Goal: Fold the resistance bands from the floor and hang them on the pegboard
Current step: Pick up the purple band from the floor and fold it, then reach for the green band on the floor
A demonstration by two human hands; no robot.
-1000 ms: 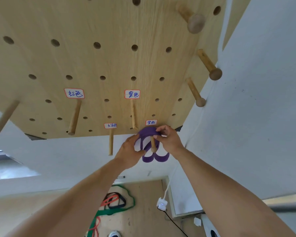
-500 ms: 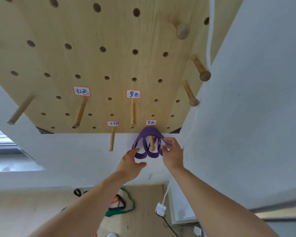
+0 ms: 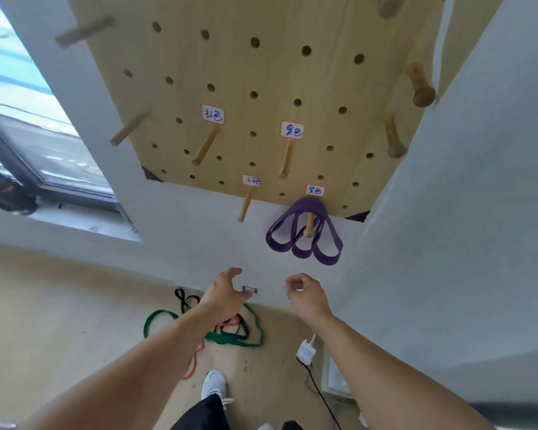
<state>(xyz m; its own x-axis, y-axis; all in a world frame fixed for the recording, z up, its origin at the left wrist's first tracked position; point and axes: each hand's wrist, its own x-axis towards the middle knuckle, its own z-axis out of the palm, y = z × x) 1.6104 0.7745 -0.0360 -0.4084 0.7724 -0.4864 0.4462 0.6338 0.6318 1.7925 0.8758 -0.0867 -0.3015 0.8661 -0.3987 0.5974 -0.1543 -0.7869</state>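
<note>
A folded purple band (image 3: 305,237) hangs in three loops from a wooden peg (image 3: 308,225) at the lower right of the pegboard (image 3: 261,72). Below it, my left hand (image 3: 222,294) and my right hand (image 3: 306,294) hang in the air with loosely curled fingers, holding nothing. On the floor by the wall lie a green band (image 3: 230,338), a red band (image 3: 193,366) and a black band (image 3: 185,301), tangled together and partly hidden by my left forearm.
Three other labelled pegs (image 3: 206,147) on the board carry nothing. A window (image 3: 28,125) is at the left, and a white wall (image 3: 463,212) closes in on the right. A white plug with a black cable (image 3: 306,353) lies near my shoe (image 3: 213,384).
Both hands let go of the purple band and dropped away from the peg. The band now hangs by itself. My head turned downward, showing more of the floor.
</note>
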